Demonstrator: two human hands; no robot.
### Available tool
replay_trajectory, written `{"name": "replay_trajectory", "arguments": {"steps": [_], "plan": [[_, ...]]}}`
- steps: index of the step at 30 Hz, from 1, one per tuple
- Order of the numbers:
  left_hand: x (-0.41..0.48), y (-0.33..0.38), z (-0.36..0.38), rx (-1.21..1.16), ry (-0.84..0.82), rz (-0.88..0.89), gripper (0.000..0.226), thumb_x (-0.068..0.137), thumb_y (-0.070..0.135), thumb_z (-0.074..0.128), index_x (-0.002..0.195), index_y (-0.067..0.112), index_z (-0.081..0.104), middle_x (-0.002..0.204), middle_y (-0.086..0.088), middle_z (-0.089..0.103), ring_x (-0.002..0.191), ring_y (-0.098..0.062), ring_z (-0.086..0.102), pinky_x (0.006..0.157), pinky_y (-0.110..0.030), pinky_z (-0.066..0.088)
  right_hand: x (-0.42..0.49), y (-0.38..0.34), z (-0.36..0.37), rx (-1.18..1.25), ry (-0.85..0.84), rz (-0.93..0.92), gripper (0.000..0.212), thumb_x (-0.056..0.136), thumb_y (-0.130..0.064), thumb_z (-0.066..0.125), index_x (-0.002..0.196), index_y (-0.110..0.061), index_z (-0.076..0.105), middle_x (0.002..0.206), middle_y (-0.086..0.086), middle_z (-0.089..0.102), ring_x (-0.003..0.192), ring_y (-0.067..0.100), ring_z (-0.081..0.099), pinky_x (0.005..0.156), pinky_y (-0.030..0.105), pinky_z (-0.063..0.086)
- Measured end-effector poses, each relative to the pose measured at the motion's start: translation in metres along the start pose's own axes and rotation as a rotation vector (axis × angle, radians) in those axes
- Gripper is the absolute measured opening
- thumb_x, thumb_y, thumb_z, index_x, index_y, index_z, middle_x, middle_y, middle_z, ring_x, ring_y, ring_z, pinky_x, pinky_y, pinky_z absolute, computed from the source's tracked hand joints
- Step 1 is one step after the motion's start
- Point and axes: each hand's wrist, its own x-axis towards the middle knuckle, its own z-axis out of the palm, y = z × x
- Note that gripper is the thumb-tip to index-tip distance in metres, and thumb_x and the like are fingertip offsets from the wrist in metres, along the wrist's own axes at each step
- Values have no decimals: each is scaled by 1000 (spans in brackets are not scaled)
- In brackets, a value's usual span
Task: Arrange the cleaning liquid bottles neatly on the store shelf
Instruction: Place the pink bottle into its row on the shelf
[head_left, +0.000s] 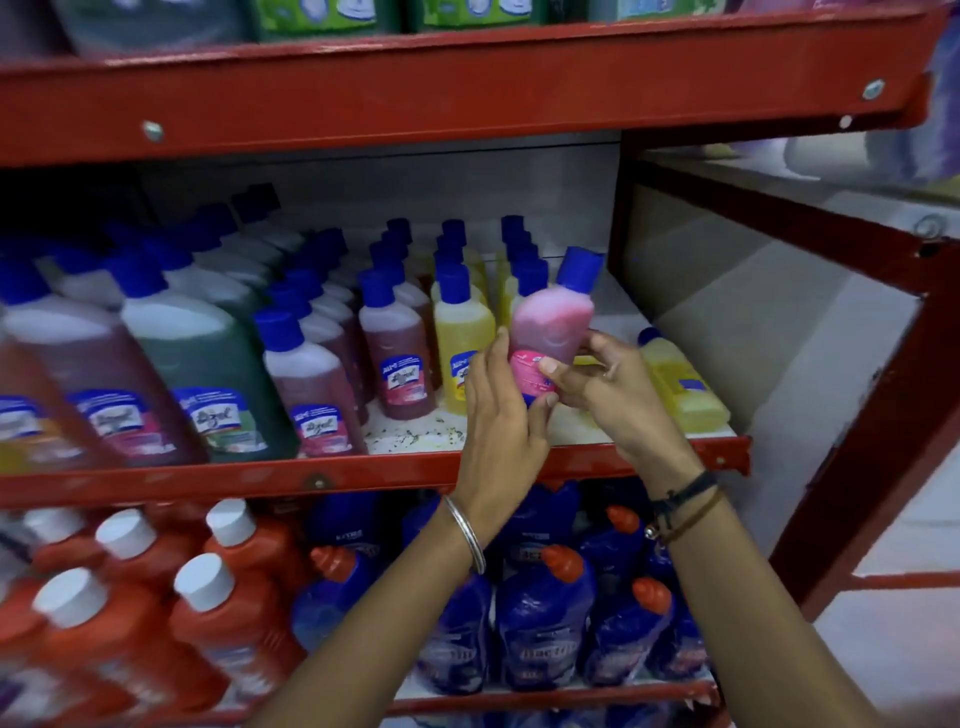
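Red metal store shelf (363, 475) carries rows of blue-capped cleaning liquid bottles (400, 358). Both the left hand (501, 410) and right hand (613, 397) grasp a small pink plastic bottle (553, 322), tilted, above the shelf's right end, near a fallen yellow bottle (680, 384).

Both hands are on one small pink bottle (553, 317) with a blue cap, tilted a bit right, held above the red middle shelf (363, 475). Left hand (501, 410) cups its left side, right hand (605, 395) pinches the label. Just right of it, a yellow bottle (680, 382) lies flat. Left of it, yellow and reddish bottles stand in rows.
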Motion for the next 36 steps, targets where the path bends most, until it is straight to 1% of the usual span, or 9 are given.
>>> {"name": "replay_trajectory", "arguments": {"steps": [5,8,11,15,19,24,28,32,36], "plan": [[-15,-33,-36,84,99,-59,68,93,11,49,145,5,6,151,-20,15,142,-20,8,118,-36,12,5,9,60,-33,-136,-26,32,82,2,63,110,-12,57,93,7,68,75,6,67,69,20,57],[-23,-53,-48,150,108,-70,66,90,0,46,143,-2,7,150,-27,14,142,-30,11,118,-35,12,6,22,86,-90,-132,-31,35,81,-1,66,113,-11,56,105,16,68,91,22,67,84,38,56],[-30,-66,-55,139,73,-93,66,88,-6,44,143,-2,7,151,-26,11,142,-30,12,115,-22,7,2,34,103,-167,-69,-52,34,80,-5,68,111,-12,57,105,11,68,91,18,65,88,41,55],[-31,-72,-58,117,63,-102,70,88,-5,49,144,-1,6,150,-23,11,140,-32,22,114,-30,25,-4,39,119,-323,72,-123,29,77,-20,73,102,-15,59,99,5,67,86,16,64,70,22,50],[-23,-77,-59,38,74,-140,67,87,4,52,142,-2,12,138,-19,23,124,-32,40,103,-37,42,-7,34,121,-239,63,-110,10,93,-30,51,92,-20,55,85,-1,62,71,12,63,61,20,55],[-17,-74,-63,-74,71,-173,63,82,-7,54,136,6,25,131,-13,40,117,-18,44,90,-6,32,3,45,107,-391,-7,-63,29,90,-6,54,118,-11,53,106,6,60,89,20,62,81,33,56],[-15,-76,-64,-107,38,-212,81,78,-13,56,143,9,14,142,-13,37,128,-19,40,97,-13,34,5,48,101,-304,-216,-22,53,85,1,59,134,-11,41,116,0,59,109,12,58,94,24,48],[-16,-77,-61,-34,45,-222,98,75,-16,55,146,11,-8,148,-16,21,136,-29,30,111,-41,35,4,53,112,-317,-91,-21,50,78,-4,69,124,-9,50,111,1,61,101,19,62,82,27,53],[-21,-73,-59,51,52,-205,92,81,-15,50,143,6,-15,152,-23,9,139,-31,21,116,-39,26,-1,55,122,-436,64,-134,41,75,-11,73,112,-11,55,105,-2,63,88,13,62,73,17,51]]}}
